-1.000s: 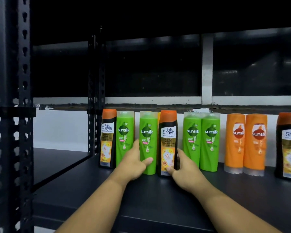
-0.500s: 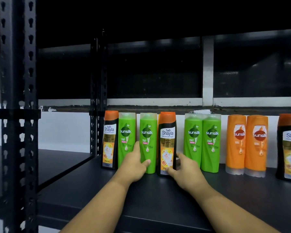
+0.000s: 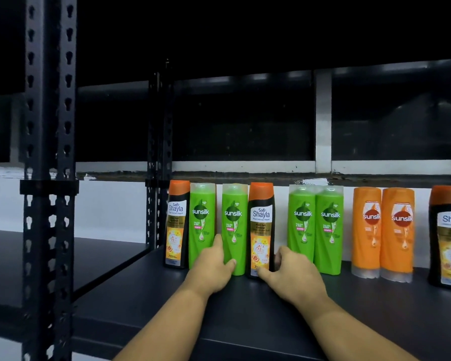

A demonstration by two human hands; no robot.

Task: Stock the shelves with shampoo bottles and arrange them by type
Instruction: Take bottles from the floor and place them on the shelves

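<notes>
Head view: the middle Shayla bottle (image 3: 261,222), black with an orange cap, stands upright on the dark shelf (image 3: 141,303). The right hand (image 3: 293,272) has its grip wrapped narrowly around this bottle's lower part, with the thumb on the front near the base and the fingers round the right side. Just beside it on the left stands a green sunsilk bottle (image 3: 234,225). The left hand (image 3: 212,267) holds this one low down, its grip closed with the thumb across the front and the fingers behind the left edge. Further left of the middle Shayla bottle come a second green bottle (image 3: 202,225) and then another Shayla bottle (image 3: 177,222), close together. To its right, across a small gap, a pair of green bottles (image 3: 302,230) stand touching each other. Beyond them are two orange sunsilk bottles (image 3: 366,230) and, at the frame's edge, a third Shayla bottle (image 3: 449,238). Far to its left rises a perforated black post (image 3: 50,152).
</notes>
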